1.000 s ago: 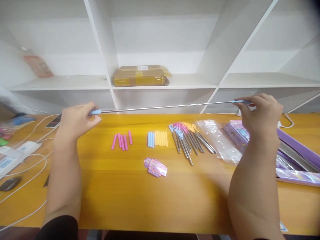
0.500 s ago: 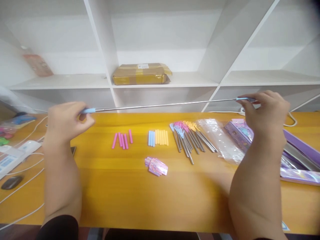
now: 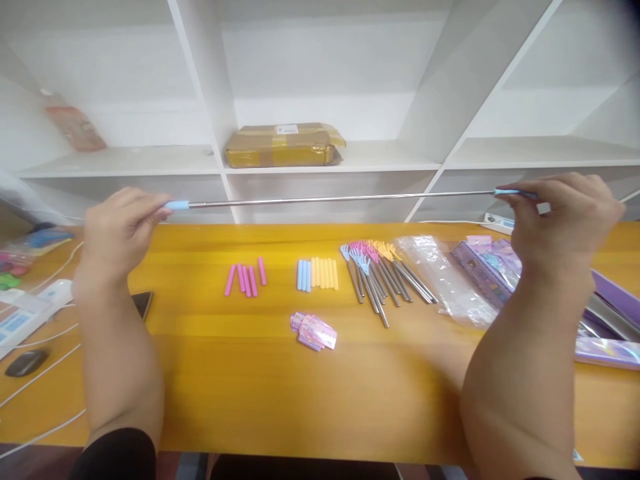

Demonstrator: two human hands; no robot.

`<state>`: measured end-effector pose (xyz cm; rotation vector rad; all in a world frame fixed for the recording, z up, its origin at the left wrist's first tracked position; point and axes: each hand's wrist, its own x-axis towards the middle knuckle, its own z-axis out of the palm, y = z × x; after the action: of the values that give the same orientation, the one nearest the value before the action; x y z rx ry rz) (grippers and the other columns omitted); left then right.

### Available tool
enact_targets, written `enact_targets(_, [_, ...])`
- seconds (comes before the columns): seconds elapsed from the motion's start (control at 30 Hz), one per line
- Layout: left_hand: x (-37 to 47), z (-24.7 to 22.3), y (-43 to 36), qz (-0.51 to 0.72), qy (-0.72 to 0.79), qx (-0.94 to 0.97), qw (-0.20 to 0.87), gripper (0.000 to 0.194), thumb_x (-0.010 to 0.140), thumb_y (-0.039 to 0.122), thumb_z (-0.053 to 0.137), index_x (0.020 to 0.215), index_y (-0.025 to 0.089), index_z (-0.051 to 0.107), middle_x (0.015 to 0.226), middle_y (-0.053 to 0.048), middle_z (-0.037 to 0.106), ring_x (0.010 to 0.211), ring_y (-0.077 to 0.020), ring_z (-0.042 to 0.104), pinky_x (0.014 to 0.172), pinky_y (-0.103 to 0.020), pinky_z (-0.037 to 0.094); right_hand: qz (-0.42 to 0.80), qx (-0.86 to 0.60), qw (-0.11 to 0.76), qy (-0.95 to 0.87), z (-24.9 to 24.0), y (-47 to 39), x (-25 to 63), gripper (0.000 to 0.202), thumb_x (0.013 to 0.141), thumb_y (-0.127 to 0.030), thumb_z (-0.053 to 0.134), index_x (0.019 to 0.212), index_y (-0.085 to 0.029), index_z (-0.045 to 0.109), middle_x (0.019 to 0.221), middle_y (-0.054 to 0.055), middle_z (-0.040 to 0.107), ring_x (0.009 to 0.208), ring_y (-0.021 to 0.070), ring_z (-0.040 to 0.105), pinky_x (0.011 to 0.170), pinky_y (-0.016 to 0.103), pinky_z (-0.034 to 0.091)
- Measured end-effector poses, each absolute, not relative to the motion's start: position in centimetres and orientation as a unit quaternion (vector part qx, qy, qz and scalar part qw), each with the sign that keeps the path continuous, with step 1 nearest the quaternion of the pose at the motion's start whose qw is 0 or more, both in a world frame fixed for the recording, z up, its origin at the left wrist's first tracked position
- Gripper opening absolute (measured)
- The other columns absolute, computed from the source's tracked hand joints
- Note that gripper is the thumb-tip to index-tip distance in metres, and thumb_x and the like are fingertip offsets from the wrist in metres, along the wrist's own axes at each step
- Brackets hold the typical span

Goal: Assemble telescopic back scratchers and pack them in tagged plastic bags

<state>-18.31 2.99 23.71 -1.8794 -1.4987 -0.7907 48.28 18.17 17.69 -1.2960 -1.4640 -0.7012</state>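
**Left hand (image 3: 120,233) and right hand (image 3: 565,213) hold a metal rod (image 3: 340,198) crosswise**

The left hand pinches the rod's light-blue grip (image 3: 177,205) between thumb and fingers; the right hand pinches the light-blue piece (image 3: 507,191) at the other end. The rod lies directly between the hands, which are well apart. Its long axis runs left to right, nearly level, the right end slightly higher in view. It is raised clear of the bench (image 3: 250,400), across the view of its far edge.

Below it lie five pink tubes (image 3: 247,280), then blue tubes (image 3: 303,275) beside yellow tubes (image 3: 325,273), then a heap of back scratchers (image 3: 370,280), their coloured heads pointing away. Small cards (image 3: 317,333) lie nearer the person. A clear bag (image 3: 445,287) is right of the heap. Beyond, a taped carton (image 3: 283,147) rests on a white shelf (image 3: 390,153).
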Motion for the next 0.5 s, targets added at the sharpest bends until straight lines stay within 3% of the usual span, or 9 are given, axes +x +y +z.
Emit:
enact_targets(0.1, [-16.2,23.1,3.4,-0.32,-0.538,-0.73,0.275,0.029,0.11,0.039,0.055,0.11,0.022,0.079,0.102,-0.005,0.079,0.093,-0.0186,0.069,0.083,-0.031,0.053,-0.285,-0.53,0.518,-0.607,18.2,17.8,45.7,0.022,0.09,-0.045,0.073,0.081,-0.025,0.079,0.072,0.008,0.068,0.074,0.0246,0.056,0.077,0.039,0.042])
enact_targets(0.2, [-10.2,20.9,4.4,-0.323,-0.473,-0.777,0.261,0.028,0.11,0.033,0.054,0.11,0.022,0.08,0.098,-0.006,0.08,0.083,-0.0174,0.07,0.076,-0.03,0.053,-0.27,-0.389,0.53,-0.703,18.1,16.0,38.9,0.019,0.096,-0.04,0.072,0.087,-0.025,0.079,0.076,0.006,0.071,0.075,0.022,0.057,0.077,0.037,0.042])
enact_targets(0.27, [-5.8,19.3,4.8,-0.31,-0.423,-0.802,0.286,0.029,0.111,0.029,0.051,0.108,0.023,0.079,0.088,-0.004,0.077,0.073,-0.0155,0.067,0.066,-0.028,0.049,-0.262,-0.276,0.507,-0.774,17.5,14.1,33.2,0.018,0.103,-0.027,0.064,0.093,-0.026,0.078,0.081,0.005,0.073,0.076,0.02,0.057,0.075,0.036,0.042])
enact_targets(0.33, [-2.8,18.3,4.6,-0.3,-0.414,-0.8,0.314,0.027,0.112,0.028,0.05,0.109,0.023,0.077,0.075,-0.001,0.07,0.061,-0.0138,0.059,0.056,-0.028,0.04,-0.249,-0.258,0.479,-0.802,16.8,12.2,28.5,0.02,0.106,-0.018,0.059,0.099,-0.025,0.076,0.085,0.004,0.074,0.075,0.019,0.055,0.072,0.034,0.041])
enact_targets(0.5, [-3.2,18.9,3.3,-0.267,-0.379,-0.84,0.281,0.019,0.112,0.034,0.054,0.11,0.025,0.07,0.074,0.003,0.065,0.056,-0.0106,0.055,0.054,-0.027,0.035,-0.222,-0.209,0.436,-0.847,16.4,10.3,25.4,0.011,0.107,-0.027,0.064,0.1,-0.023,0.071,0.081,0.003,0.069,0.077,0.0182,0.055,0.067,0.033,0.038])
